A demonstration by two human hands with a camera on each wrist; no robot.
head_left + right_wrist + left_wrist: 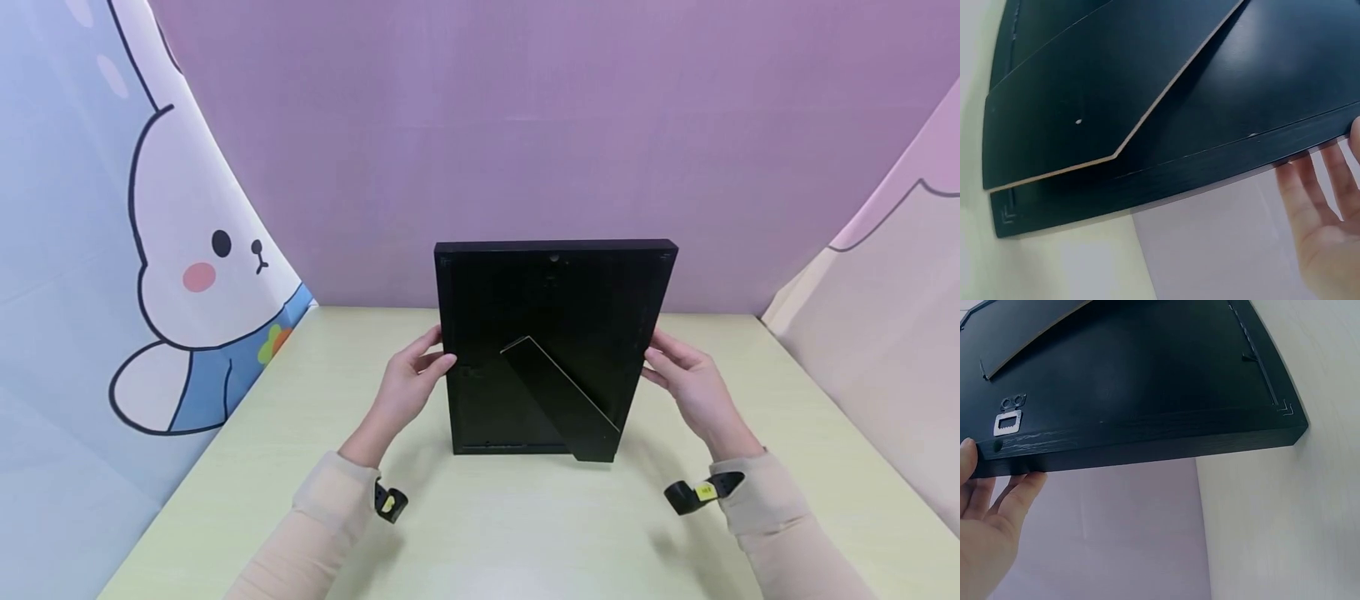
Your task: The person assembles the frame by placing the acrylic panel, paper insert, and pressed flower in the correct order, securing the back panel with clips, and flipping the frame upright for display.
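A black picture frame (480,400) stands upright on the table, its back toward me. Its easel leg (562,400) slants from the middle of the back down to the lower right corner. My left hand (408,379) grips the left edge, thumb on the back and fingers around the far side. On the opposite edge my right hand (690,387) holds the frame in the same way. The left wrist view shows a small metal hanger (1007,423) near the gripped edge. In the right wrist view the leg's pale cut edge (1166,94) stands out from the backing. The frame's front is hidden.
The pale table (510,533) extends around the frame. Behind it hangs a plain purple backdrop (525,150). A cloth with a cartoon rabbit (187,300) covers the left side, and a pale pink-white cloth (885,333) the right. Both wrists wear black camera straps (726,485).
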